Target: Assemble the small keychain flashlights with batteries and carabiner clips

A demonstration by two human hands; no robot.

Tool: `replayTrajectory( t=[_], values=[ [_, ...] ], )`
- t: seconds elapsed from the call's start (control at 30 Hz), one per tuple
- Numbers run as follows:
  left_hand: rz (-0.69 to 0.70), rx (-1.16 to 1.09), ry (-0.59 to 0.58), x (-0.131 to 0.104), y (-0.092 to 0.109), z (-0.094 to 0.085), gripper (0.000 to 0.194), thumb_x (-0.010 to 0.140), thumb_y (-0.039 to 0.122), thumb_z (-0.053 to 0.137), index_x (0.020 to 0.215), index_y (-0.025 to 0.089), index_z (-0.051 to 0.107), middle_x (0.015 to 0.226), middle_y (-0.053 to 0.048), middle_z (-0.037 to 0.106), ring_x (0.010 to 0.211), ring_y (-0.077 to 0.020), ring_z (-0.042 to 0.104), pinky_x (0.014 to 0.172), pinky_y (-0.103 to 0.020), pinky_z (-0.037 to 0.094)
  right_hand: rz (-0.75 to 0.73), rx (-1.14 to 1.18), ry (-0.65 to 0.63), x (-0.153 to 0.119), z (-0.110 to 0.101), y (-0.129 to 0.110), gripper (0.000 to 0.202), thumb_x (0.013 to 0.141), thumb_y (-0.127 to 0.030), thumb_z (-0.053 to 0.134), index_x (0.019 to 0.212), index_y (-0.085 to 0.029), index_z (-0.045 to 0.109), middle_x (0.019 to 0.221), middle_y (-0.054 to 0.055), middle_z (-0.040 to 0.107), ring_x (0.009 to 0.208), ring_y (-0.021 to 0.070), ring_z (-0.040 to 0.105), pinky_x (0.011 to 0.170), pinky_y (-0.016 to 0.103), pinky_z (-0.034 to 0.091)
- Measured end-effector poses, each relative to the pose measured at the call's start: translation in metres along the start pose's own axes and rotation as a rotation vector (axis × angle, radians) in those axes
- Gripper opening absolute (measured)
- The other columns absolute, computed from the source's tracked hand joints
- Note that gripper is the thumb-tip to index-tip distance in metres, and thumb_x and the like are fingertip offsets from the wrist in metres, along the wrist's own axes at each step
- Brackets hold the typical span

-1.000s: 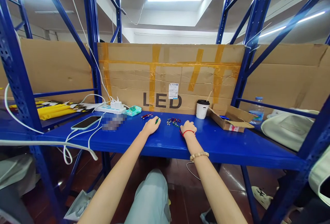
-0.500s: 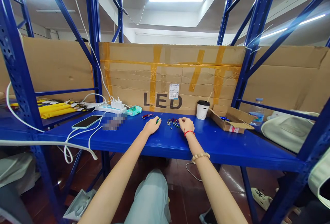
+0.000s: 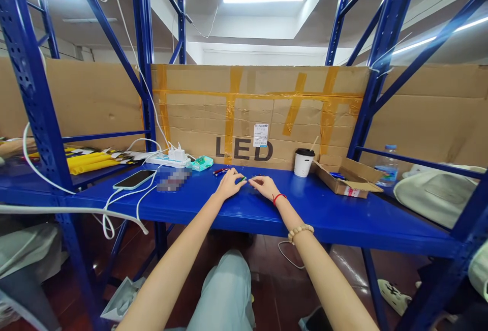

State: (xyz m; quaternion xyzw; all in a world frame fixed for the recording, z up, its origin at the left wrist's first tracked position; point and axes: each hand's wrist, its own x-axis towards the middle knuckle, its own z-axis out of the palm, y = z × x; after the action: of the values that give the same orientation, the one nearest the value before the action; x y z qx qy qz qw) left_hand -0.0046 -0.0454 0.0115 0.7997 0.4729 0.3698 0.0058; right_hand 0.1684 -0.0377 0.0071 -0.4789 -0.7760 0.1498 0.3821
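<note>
My left hand [image 3: 229, 184] is over the blue shelf top, its fingers closed on a small green metallic piece [image 3: 242, 180]. Close by on the right, my right hand [image 3: 266, 187] has thumb and fingers pinched together at the end of that piece. Whatever it grips is too small to make out. Several small red and blue pieces [image 3: 220, 172] lie just behind my left hand. Behind my fingertips, the pile of small parts [image 3: 258, 174] is mostly hidden.
A white cup with black lid [image 3: 304, 162] and an open cardboard box [image 3: 346, 181] with blue items stand on the right. At left are a phone [image 3: 134, 179], white cables, a power strip [image 3: 163, 159] and a green packet [image 3: 202, 163]. A cardboard sheet [image 3: 190, 117] closes off the back.
My right hand has moved left from the pile of small parts to meet my left hand. My left hand has turned slightly, still holding the green piece.
</note>
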Motion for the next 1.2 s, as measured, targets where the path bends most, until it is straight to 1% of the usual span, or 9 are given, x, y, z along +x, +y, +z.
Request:
replayTrajectory(
  t=[0.13, 0.3, 0.53, 0.63, 0.73, 0.83, 0.93, 1.03, 1.2],
  values=[
    [0.035, -0.064, -0.002, 0.002, 0.002, 0.003, 0.022, 0.08, 0.034, 0.051, 0.093, 0.021, 0.064, 0.085, -0.004, 0.059, 0.084, -0.0183, 0.053, 0.079, -0.029, 0.042, -0.059, 0.049, -0.034, 0.002, 0.007, 0.003, 0.026, 0.069, -0.024, 0.061, 0.094, -0.017, 0.067, 0.083, 0.003, 0.07, 0.064, 0.0131, 0.061, 0.062, 0.024, 0.049],
    [0.08, -0.157, -0.04, 0.002, 0.004, 0.006, 0.02, 0.081, 0.03, 0.05, 0.09, 0.019, 0.064, 0.081, -0.001, 0.064, 0.071, -0.0142, 0.055, 0.068, -0.024, 0.044, -0.1, 0.072, -0.043, 0.002, 0.008, 0.002, 0.023, 0.067, -0.028, 0.063, 0.085, -0.014, 0.068, 0.079, 0.004, 0.069, 0.061, 0.0132, 0.06, 0.059, 0.023, 0.048],
    [0.049, -0.175, -0.004, 0.001, 0.005, 0.003, 0.022, 0.076, 0.03, 0.056, 0.097, 0.023, 0.062, 0.083, 0.001, 0.064, 0.07, -0.0129, 0.055, 0.069, -0.023, 0.044, -0.042, 0.064, 0.009, 0.002, 0.01, 0.003, 0.019, 0.066, -0.029, 0.064, 0.081, -0.019, 0.066, 0.078, 0.0, 0.068, 0.065, 0.0123, 0.06, 0.063, 0.023, 0.048],
    [-0.02, -0.156, 0.057, 0.001, 0.004, 0.001, 0.03, 0.079, 0.035, 0.053, 0.106, 0.024, 0.056, 0.079, 0.0, 0.062, 0.068, -0.0129, 0.055, 0.068, -0.023, 0.043, 0.04, 0.071, 0.08, 0.004, 0.01, 0.003, 0.021, 0.07, -0.03, 0.061, 0.089, -0.02, 0.063, 0.083, 0.0, 0.068, 0.068, 0.0115, 0.061, 0.065, 0.023, 0.048],
    [-0.1, -0.13, 0.113, 0.0, 0.002, -0.001, 0.029, 0.084, 0.039, 0.042, 0.107, 0.023, 0.052, 0.078, 0.0, 0.061, 0.068, -0.0132, 0.055, 0.066, -0.023, 0.042, 0.197, 0.061, 0.213, 0.006, 0.003, 0.008, 0.025, 0.081, -0.033, 0.048, 0.101, -0.021, 0.058, 0.091, 0.001, 0.067, 0.074, 0.0117, 0.062, 0.068, 0.024, 0.047],
    [-0.145, -0.107, 0.119, -0.001, 0.0, -0.003, 0.024, 0.087, 0.033, 0.035, 0.104, 0.024, 0.049, 0.077, 0.001, 0.06, 0.069, -0.0129, 0.056, 0.061, -0.023, 0.04, 0.404, 0.011, 0.36, 0.006, -0.007, 0.014, 0.028, 0.087, -0.031, 0.038, 0.109, -0.022, 0.053, 0.097, 0.004, 0.065, 0.084, 0.0149, 0.061, 0.074, 0.029, 0.046],
    [-0.172, -0.08, 0.105, -0.002, -0.001, -0.004, 0.022, 0.085, 0.025, 0.036, 0.106, 0.025, 0.045, 0.077, 0.002, 0.059, 0.068, -0.013, 0.056, 0.057, -0.022, 0.037, 0.578, -0.04, 0.447, 0.003, -0.014, 0.017, 0.027, 0.089, -0.028, 0.037, 0.111, -0.019, 0.051, 0.101, 0.006, 0.061, 0.092, 0.0177, 0.058, 0.079, 0.035, 0.045],
    [-0.181, -0.056, 0.078, -0.002, -0.001, -0.004, 0.024, 0.083, 0.018, 0.037, 0.104, 0.025, 0.044, 0.078, 0.002, 0.058, 0.068, -0.0128, 0.056, 0.054, -0.021, 0.035, 0.644, -0.075, 0.453, 0.001, -0.016, 0.018, 0.028, 0.087, -0.031, 0.044, 0.111, -0.017, 0.051, 0.109, 0.007, 0.055, 0.093, 0.0174, 0.055, 0.08, 0.038, 0.046],
    [-0.189, -0.032, 0.046, -0.003, 0.0, -0.004, 0.026, 0.081, 0.015, 0.037, 0.104, 0.025, 0.044, 0.075, 0.002, 0.057, 0.067, -0.0131, 0.056, 0.054, -0.021, 0.035, 0.603, -0.111, 0.342, 0.001, -0.015, 0.019, 0.028, 0.086, -0.03, 0.048, 0.11, -0.017, 0.052, 0.111, 0.007, 0.053, 0.093, 0.0176, 0.055, 0.079, 0.038, 0.047]
  ],
)
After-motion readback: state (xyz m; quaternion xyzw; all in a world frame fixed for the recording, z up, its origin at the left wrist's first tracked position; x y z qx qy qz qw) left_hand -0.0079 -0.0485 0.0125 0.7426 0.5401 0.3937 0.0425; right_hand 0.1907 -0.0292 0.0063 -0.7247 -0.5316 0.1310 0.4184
